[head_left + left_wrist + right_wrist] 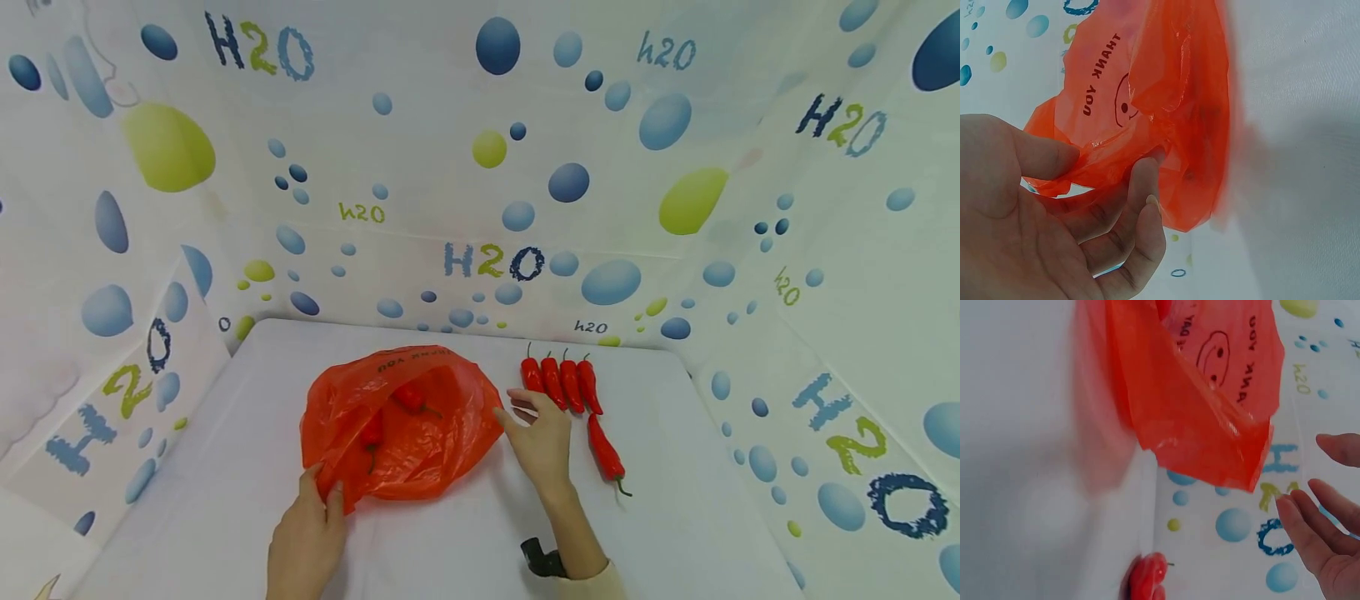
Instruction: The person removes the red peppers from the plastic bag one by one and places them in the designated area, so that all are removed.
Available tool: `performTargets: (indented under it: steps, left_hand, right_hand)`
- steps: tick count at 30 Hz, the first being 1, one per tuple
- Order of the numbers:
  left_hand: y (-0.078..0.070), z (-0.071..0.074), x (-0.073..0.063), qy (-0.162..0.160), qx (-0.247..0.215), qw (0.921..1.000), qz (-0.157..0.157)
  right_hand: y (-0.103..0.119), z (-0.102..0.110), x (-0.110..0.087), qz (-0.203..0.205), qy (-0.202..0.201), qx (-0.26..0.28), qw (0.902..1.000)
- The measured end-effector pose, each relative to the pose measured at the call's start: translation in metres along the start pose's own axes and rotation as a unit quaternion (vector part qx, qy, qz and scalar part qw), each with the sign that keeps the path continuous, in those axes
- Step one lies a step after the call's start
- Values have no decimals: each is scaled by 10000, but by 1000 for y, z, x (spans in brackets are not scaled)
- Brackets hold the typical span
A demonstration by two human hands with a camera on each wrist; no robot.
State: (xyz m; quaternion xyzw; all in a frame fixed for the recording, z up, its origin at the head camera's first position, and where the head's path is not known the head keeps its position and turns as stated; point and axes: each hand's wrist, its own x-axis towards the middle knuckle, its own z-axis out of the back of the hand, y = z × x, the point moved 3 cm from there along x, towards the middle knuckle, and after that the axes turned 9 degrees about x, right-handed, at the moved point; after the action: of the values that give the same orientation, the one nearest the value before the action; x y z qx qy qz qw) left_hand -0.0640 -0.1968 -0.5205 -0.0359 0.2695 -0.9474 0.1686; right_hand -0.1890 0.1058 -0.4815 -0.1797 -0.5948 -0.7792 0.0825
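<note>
An orange-red plastic bag [435,450] lies with its mouth spread wide on the table, printed with text and a smiling face seen in the wrist views. Two red chili peppers [409,397] rest inside it, stems showing. My left hand [307,533] pinches the bag's near left edge between thumb and fingers; the left wrist view shows the plastic [1179,112] bunched there. Beside the bag's right rim, my right hand [542,433] holds nothing, its fingers relaxed and apart from the plastic in the right wrist view. Just beyond that hand several red chili peppers [570,385] lie in a row.
One more chili pepper [606,450] lies nearer, right of my right forearm, its stem toward me. The white table [675,533] is bordered by a patterned curtain [420,275] at the back and sides. A black strap mount [543,558] sits at my right wrist.
</note>
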Motion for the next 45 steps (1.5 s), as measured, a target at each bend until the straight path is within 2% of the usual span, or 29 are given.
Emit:
performTargets:
  steps: [5, 18, 26, 37, 45]
  left_hand:
    - [-1, 0, 0, 112, 22, 9999, 101]
    - [-2, 3, -2, 41, -29, 10000, 75]
    - [0, 2, -2, 72, -18, 9999, 127]
    - [0, 3, -3, -52, -42, 10000, 16]
    - [0, 0, -5, -163, -124, 9998, -35]
  right_hand:
    - [4, -14, 3, 211, 352, 115, 9991]
    - [17, -36, 8, 160, 760, 66, 9970]
    - [12, -50, 13, 29, 965, -156, 9952]
    - [10, -71, 19, 121, 1274, -415, 9909]
    - [14, -84, 20, -131, 1620, -825, 9833]
